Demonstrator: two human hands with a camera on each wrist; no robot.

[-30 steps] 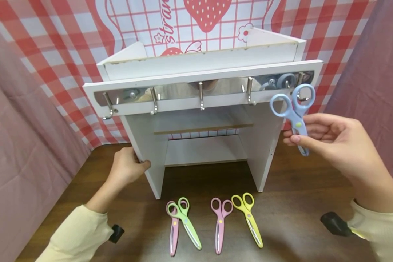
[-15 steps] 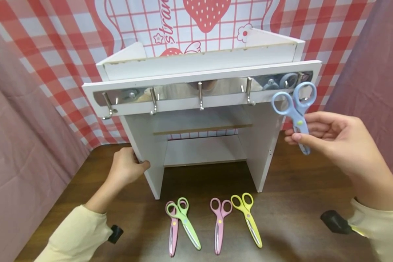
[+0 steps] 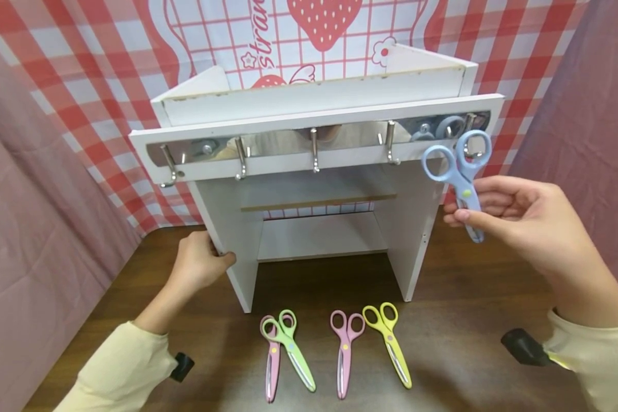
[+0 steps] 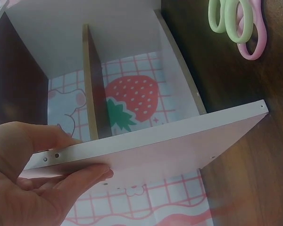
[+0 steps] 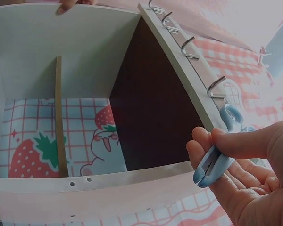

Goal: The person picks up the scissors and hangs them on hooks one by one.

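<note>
Blue scissors point(image 3: 465, 186) are pinched by the blade end between thumb and fingers of my right hand point(image 3: 533, 214), handle loops upward. In the head view one loop overlaps the rightmost hook point(image 3: 470, 123) of a metal strip on the white shelf unit's point(image 3: 424, 252) front board. The right wrist view has the loops close by the end hook point(image 5: 216, 89). My left hand point(image 3: 199, 260) grips the front edge of the unit's left side panel point(image 3: 237, 229), thumb on one face and fingers on the other, as the left wrist view confirms.
On the brown table point(image 3: 474, 320) before the unit lie green scissors point(image 3: 293, 349) over pink scissors point(image 3: 272, 372), another pink pair point(image 3: 344, 355) and yellow scissors point(image 3: 391, 343). Several more hooks point(image 3: 314, 150) stick out along the strip. A red checked cloth point(image 3: 108, 143) hangs behind.
The blue scissors and right hand rise slightly to the right, then shift slightly left by the end hook. My left hand keeps its hold on the side panel.
</note>
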